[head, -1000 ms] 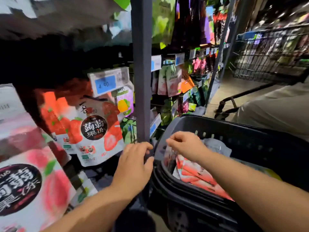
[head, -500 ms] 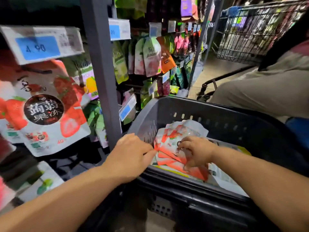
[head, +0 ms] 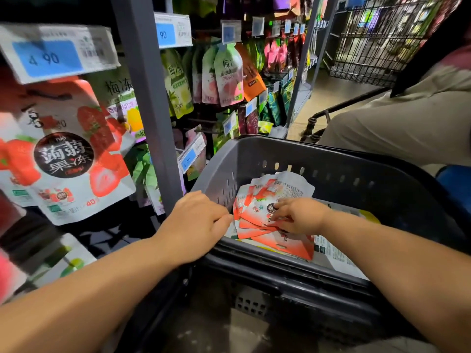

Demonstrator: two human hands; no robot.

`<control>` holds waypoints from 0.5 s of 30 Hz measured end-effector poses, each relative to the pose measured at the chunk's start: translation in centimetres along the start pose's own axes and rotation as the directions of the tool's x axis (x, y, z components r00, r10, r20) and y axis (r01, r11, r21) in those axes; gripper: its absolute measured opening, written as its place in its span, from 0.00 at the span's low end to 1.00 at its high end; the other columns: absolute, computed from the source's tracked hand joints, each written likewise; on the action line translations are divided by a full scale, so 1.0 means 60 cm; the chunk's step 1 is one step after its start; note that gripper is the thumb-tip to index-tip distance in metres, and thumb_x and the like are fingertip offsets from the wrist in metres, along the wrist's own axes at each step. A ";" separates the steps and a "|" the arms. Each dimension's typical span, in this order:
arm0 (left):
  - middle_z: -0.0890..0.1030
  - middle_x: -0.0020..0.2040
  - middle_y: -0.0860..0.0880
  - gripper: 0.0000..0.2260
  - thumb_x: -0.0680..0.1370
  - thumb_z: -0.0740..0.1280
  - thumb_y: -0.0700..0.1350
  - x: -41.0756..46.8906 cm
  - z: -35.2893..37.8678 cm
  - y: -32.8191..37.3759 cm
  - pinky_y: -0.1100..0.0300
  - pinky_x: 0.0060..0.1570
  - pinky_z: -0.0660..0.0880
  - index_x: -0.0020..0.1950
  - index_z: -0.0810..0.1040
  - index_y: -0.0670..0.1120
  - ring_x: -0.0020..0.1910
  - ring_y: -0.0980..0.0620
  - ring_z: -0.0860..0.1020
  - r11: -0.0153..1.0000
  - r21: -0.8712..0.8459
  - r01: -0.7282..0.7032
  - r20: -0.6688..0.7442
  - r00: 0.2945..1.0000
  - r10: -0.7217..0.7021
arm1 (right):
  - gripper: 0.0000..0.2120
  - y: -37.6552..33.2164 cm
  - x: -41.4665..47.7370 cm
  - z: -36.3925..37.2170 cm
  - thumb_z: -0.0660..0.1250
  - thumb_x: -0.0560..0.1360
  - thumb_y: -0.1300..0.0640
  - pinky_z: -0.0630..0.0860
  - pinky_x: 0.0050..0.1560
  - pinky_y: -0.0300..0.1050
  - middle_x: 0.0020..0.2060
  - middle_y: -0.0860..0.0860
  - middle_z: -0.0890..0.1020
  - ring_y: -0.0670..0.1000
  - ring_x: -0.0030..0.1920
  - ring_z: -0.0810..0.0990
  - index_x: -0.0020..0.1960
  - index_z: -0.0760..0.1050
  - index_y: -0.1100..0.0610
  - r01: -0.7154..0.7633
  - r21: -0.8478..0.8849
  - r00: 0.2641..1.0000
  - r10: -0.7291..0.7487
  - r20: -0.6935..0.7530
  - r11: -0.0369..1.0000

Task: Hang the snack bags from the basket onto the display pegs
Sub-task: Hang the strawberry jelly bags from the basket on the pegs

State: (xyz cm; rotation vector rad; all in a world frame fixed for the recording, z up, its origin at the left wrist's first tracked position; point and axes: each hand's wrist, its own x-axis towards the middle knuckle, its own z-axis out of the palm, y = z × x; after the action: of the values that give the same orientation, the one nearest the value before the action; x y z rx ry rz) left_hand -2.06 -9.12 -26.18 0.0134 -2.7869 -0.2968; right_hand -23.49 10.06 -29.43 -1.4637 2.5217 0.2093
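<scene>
Left hand (head: 196, 225): curled over basket (head: 331, 159) rim, likely steadying it.
Right hand (head: 299, 215): pinching red bags (head: 257, 212), probably separating one.
Rack (head: 150, 98): just beside basket, easy reach.

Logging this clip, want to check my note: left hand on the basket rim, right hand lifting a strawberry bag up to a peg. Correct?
Not the right hand. The head view shows the right hand down inside the basket, fingers curled on the strawberry bags lying there, not at a peg. The left hand is on the basket rim, as noted.
</scene>
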 end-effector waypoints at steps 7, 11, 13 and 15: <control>0.63 0.27 0.51 0.21 0.77 0.43 0.58 -0.002 0.001 -0.003 0.62 0.45 0.58 0.31 0.62 0.48 0.33 0.55 0.62 1.000 0.012 0.000 0.009 1.000 0.000 | 0.20 -0.003 0.007 -0.009 0.56 0.82 0.41 0.71 0.66 0.50 0.67 0.50 0.77 0.55 0.68 0.73 0.68 0.76 0.48 -0.079 0.048 0.996 0.077 0.036 0.996; 0.64 0.28 0.51 0.22 0.77 0.43 0.58 -0.003 0.003 -0.004 0.60 0.48 0.61 0.32 0.65 0.47 0.35 0.55 0.63 1.000 0.000 0.016 0.026 1.000 -0.016 | 0.17 0.001 0.001 -0.026 0.59 0.83 0.46 0.73 0.61 0.48 0.60 0.53 0.81 0.56 0.61 0.77 0.67 0.77 0.51 -0.146 0.430 0.971 0.212 -0.110 0.891; 0.64 0.28 0.50 0.21 0.77 0.44 0.58 -0.002 0.004 -0.005 0.59 0.49 0.63 0.32 0.64 0.48 0.35 0.56 0.63 1.000 -0.015 0.025 0.028 0.999 -0.025 | 0.13 0.009 -0.003 -0.040 0.61 0.83 0.52 0.75 0.60 0.50 0.55 0.55 0.82 0.57 0.58 0.79 0.61 0.79 0.55 -0.082 0.611 0.931 0.280 -0.236 0.788; 0.63 0.28 0.50 0.20 0.78 0.45 0.58 -0.001 0.005 -0.004 0.58 0.49 0.64 0.31 0.61 0.49 0.34 0.57 0.63 0.999 -0.029 0.021 0.026 0.999 -0.021 | 0.09 0.015 -0.010 -0.058 0.61 0.82 0.55 0.77 0.54 0.51 0.44 0.54 0.82 0.57 0.48 0.81 0.48 0.79 0.54 0.004 0.738 0.879 0.350 -0.324 0.675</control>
State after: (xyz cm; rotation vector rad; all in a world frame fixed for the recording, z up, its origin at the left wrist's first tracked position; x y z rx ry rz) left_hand -2.10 -9.27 -26.50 0.0319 -2.8087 -0.3456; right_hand -24.38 10.23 -25.92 -0.9842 2.5607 -1.1120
